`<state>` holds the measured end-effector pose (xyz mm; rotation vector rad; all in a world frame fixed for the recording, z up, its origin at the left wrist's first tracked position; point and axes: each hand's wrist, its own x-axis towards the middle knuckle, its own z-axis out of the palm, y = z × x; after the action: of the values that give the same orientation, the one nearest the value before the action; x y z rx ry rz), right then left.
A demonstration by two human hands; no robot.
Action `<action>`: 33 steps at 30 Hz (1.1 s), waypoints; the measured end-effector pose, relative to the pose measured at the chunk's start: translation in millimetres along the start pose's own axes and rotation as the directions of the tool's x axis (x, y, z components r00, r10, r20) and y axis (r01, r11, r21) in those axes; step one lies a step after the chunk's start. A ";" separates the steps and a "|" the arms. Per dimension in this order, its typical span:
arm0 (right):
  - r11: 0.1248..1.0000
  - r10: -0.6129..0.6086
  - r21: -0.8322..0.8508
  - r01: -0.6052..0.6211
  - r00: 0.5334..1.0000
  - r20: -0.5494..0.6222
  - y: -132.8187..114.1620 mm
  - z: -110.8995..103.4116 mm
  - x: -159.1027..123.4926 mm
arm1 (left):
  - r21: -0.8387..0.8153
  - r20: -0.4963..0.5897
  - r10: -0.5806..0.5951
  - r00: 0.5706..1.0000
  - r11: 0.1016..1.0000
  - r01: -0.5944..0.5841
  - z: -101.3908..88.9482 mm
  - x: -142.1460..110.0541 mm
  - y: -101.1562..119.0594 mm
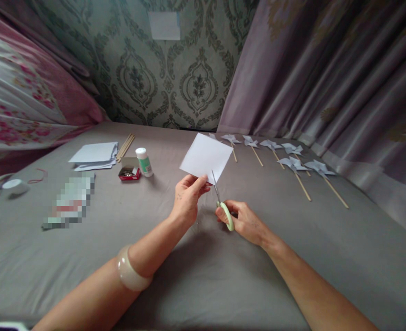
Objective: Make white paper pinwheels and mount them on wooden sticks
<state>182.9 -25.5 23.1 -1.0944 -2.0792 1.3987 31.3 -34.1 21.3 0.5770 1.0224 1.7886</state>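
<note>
A square sheet of white paper [206, 155] is held up over the grey-covered surface, one corner toward me. My left hand [188, 195] pinches it near that lower corner, thumb on top. In my right hand [244, 218] is a pair of scissors [226, 214] with pale green handles. One blade lies over the paper close to the lower corner, just right of my left thumb; the other blade is hidden behind the sheet. The fingers of my right hand are wrapped round the handles.
Several paper pinwheels on sticks [294, 166] lie at the back right. To the left are a stack of white paper [94, 154], wooden sticks [126, 146], a small red box [129, 173] of metal bits, a white-and-green bottle [144, 162], a blurred packet [72, 202] and a white roll [14, 186].
</note>
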 end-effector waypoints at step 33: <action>0.996 0.035 0.083 -0.030 0.997 -0.062 8.5 7.5 4.4 | -0.003 0.018 0.019 1.000 1.000 -0.019 -3.0 3.2 -1.8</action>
<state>178.3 -24.8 11.9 -1.1291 -1.9504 1.4332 28.5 -32.1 18.0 0.6024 1.0048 1.7981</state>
